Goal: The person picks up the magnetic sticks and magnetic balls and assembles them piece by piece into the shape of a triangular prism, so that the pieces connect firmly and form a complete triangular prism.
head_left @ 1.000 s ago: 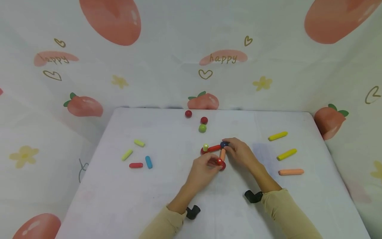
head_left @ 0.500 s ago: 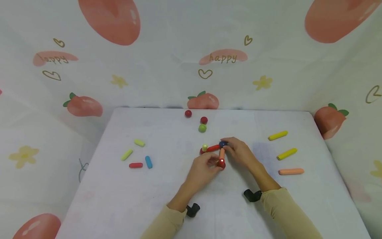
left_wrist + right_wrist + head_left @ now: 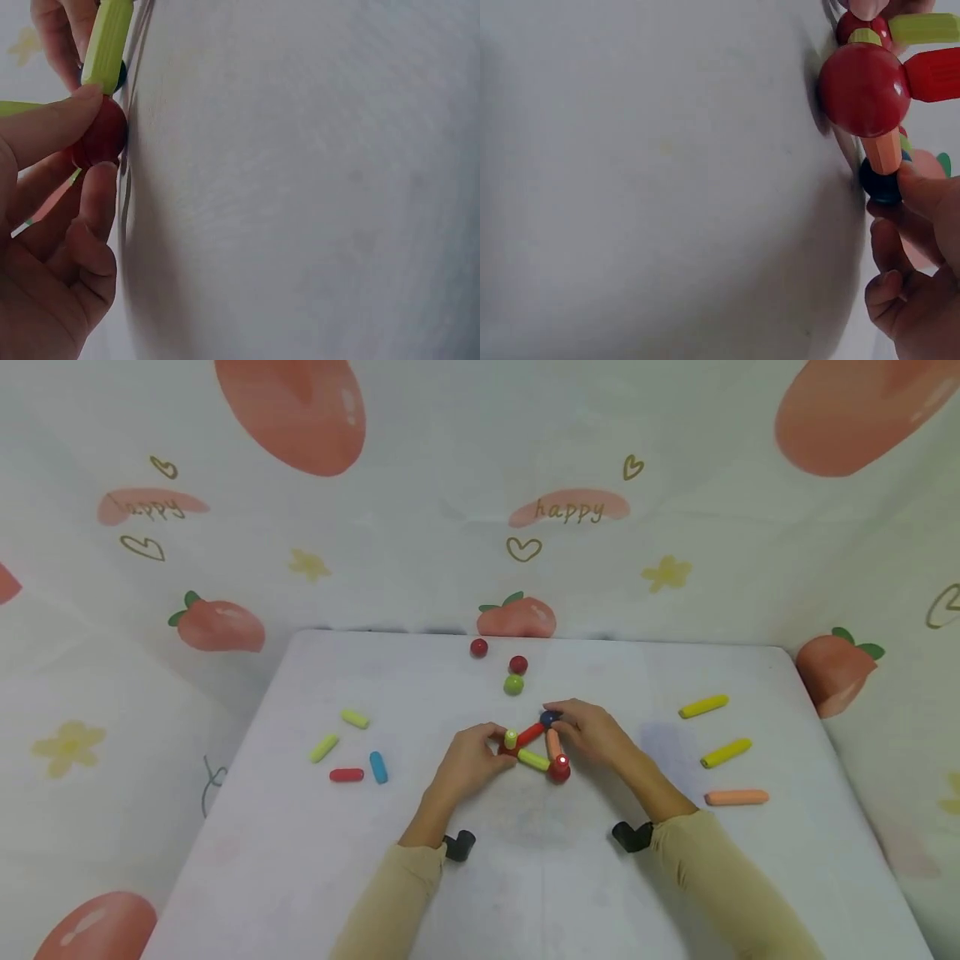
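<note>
A triangle of balls and short sticks lies mid-table. My left hand [image 3: 472,762] pinches its left red ball [image 3: 105,135] between thumb and fingers; a yellow-green stick [image 3: 109,49] stands on that ball. My right hand [image 3: 596,733] pinches the dark blue ball [image 3: 880,187] at the far corner. The near red ball [image 3: 862,90] is untouched and carries an upright red stick [image 3: 936,73]. Along the triangle's sides run another red stick [image 3: 531,734], an orange stick [image 3: 553,744] and a second yellow-green stick [image 3: 534,760].
Two red balls [image 3: 478,648] and a green ball [image 3: 513,684] lie at the back. On the left are small yellow-green, red [image 3: 347,775] and blue sticks [image 3: 378,767]. Longer yellow sticks [image 3: 703,707] and an orange one [image 3: 737,797] lie on the right.
My left hand has let go of the near red ball and moved left to the left red ball, uncovering the yellow-green side stick. The blue ball has shifted slightly left with my right hand.
</note>
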`<state>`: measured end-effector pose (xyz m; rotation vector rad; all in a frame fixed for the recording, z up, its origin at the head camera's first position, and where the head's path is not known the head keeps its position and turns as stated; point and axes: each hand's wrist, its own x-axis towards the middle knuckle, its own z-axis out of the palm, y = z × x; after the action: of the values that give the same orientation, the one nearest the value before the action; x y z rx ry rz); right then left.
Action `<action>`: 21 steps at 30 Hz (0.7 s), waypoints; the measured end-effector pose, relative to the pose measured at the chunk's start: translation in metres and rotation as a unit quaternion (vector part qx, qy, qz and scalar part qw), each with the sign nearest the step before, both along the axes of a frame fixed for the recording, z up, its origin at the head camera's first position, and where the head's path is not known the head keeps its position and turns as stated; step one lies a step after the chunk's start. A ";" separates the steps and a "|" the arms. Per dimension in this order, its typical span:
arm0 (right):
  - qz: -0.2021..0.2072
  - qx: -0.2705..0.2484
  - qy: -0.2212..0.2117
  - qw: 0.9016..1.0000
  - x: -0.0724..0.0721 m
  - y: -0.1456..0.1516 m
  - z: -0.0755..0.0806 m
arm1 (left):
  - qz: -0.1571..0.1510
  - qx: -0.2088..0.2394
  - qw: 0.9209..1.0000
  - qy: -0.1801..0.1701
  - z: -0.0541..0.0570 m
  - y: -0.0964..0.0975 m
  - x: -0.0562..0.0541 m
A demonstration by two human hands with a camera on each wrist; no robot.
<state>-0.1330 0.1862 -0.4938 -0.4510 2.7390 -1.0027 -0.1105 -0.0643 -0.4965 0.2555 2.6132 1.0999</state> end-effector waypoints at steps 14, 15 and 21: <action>-0.012 -0.027 -0.010 1.000 -0.058 -0.031 0.008 | 0.027 -0.016 0.999 -0.001 0.003 -0.021 0.007; -0.007 -0.023 -0.005 1.000 -0.061 -0.035 0.007 | 0.027 -0.015 1.000 -0.001 0.004 -0.022 0.008; 0.004 0.010 0.010 1.000 -0.070 -0.050 0.003 | 0.029 -0.018 0.999 -0.002 0.004 -0.026 0.010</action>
<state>-0.2026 0.1366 -0.4908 -0.4707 2.7594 -0.9724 -0.1001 -0.0902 -0.4929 0.1707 2.6492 1.0708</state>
